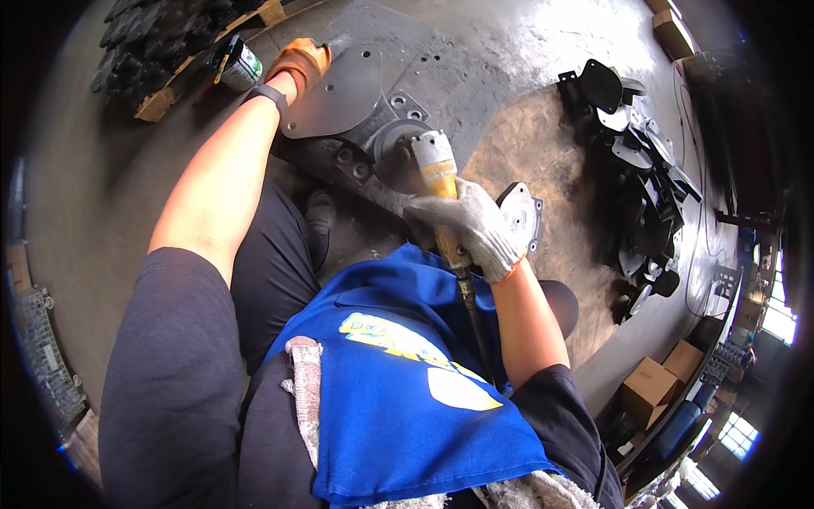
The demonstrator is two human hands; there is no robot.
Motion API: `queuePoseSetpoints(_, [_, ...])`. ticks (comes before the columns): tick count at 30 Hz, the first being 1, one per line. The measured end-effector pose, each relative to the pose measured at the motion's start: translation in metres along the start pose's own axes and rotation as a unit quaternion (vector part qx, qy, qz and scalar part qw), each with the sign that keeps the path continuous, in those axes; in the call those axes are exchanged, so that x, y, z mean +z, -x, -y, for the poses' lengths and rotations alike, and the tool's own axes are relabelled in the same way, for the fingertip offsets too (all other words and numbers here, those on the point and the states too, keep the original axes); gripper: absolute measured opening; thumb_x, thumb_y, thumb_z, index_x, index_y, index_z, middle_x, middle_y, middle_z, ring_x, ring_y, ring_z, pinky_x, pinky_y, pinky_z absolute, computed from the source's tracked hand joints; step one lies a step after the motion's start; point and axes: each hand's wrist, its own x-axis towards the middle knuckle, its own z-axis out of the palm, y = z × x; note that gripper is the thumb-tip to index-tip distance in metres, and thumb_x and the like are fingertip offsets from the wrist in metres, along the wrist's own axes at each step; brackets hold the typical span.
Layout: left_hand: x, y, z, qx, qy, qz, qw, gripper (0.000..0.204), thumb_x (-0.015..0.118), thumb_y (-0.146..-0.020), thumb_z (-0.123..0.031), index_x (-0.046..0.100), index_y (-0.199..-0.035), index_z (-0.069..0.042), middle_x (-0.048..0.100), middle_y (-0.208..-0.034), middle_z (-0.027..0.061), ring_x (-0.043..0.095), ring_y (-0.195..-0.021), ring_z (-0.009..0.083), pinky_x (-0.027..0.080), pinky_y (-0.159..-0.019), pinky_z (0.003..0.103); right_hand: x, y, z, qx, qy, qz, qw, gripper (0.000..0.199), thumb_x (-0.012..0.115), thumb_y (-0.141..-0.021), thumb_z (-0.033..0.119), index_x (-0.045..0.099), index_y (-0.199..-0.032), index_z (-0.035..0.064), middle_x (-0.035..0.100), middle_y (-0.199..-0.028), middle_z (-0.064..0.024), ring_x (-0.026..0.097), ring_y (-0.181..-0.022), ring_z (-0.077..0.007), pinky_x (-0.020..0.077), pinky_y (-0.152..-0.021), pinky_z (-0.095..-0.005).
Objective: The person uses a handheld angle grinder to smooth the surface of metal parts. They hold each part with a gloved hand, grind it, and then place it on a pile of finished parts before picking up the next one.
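Observation:
My right hand (475, 220), in a pale knit glove, is wrapped round the body of a yellow angle grinder (439, 178). The grinder's dark round disc lies by the right edge of a flat grey metal plate (343, 89) with rounded ends and a few small holes. At the plate's far left edge my left hand (301, 66), in an orange glove, grips the rim; its fingertips are partly hidden. Beneath the plate is a dark metal block with bolt holes (356, 161). The grinder's cord runs down over my apron.
Dark metal parts are piled on a wooden pallet (157, 103) at the far left, with a bucket (240, 66) beside it. A long heap of metal plates (644, 170) lies on the right. A loose plate (520, 214) is near my right glove. Cardboard boxes (651, 386) stand lower right.

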Motion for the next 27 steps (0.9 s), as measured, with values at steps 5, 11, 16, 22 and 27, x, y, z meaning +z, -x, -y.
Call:
queuePoseSetpoints(5, [0.009,0.002,0.006,0.045,-0.073,-0.102,0.991,0.033,0.055,-0.088,-0.035,0.069,-0.106,-0.011,0.070,-0.102,0.0151,0.067,-0.098,0.0323,0.054,-0.082,0.041,-0.004,-0.001,-0.008,-0.009,-0.026,-0.003,1.000,0.031,0.078,-0.082,0.024,0.063,-0.099,0.0021,0.064,-0.073,-0.0052,0.059,-0.056,-0.0135,0.0482,-0.053,-0.0270])
queuePoseSetpoints(11, [0.003,0.014,0.001,0.089,-0.154,-0.126,0.976,0.015,0.059,-0.089,-0.015,0.070,-0.097,-0.010,0.072,-0.092,0.0135,0.071,-0.087,0.0286,0.057,-0.073,0.039,-0.006,0.012,-0.015,-0.004,-0.040,-0.013,0.999,0.028,0.075,-0.084,0.023,0.062,-0.096,0.0019,0.063,-0.072,-0.0059,0.059,-0.054,-0.0135,0.0467,-0.051,-0.0252])
queuePoseSetpoints(16, [-0.024,0.027,-0.008,0.052,-0.102,-0.092,0.989,0.022,0.057,-0.089,-0.023,0.069,-0.101,-0.009,0.070,-0.098,0.0161,0.069,-0.092,0.0328,0.056,-0.076,0.041,-0.003,0.007,-0.005,0.007,0.000,-0.002,1.000,0.032,0.077,-0.083,0.027,0.063,-0.097,0.0025,0.065,-0.075,-0.0064,0.059,-0.055,-0.0122,0.0465,-0.052,-0.0247])
queuePoseSetpoints(22, [-0.024,0.020,-0.009,0.011,0.009,-0.021,1.000,0.064,0.048,-0.088,-0.061,0.065,-0.121,-0.009,0.063,-0.123,0.0202,0.059,-0.114,0.0422,0.049,-0.094,0.049,0.003,0.005,0.004,0.006,0.116,-0.063,0.991,0.031,0.075,-0.082,0.024,0.064,-0.099,0.0015,0.066,-0.075,-0.0055,0.061,-0.059,-0.0125,0.0486,-0.056,-0.0242])
queuePoseSetpoints(27, [0.001,0.007,-0.002,0.032,-0.086,-0.115,0.989,0.017,0.058,-0.089,-0.014,0.069,-0.102,-0.008,0.072,-0.093,0.0171,0.071,-0.088,0.0309,0.057,-0.075,0.039,-0.005,0.001,-0.011,-0.011,-0.003,0.008,1.000,0.032,0.075,-0.083,0.025,0.064,-0.100,0.0013,0.065,-0.073,-0.0050,0.061,-0.059,-0.0127,0.0487,-0.055,-0.0245])
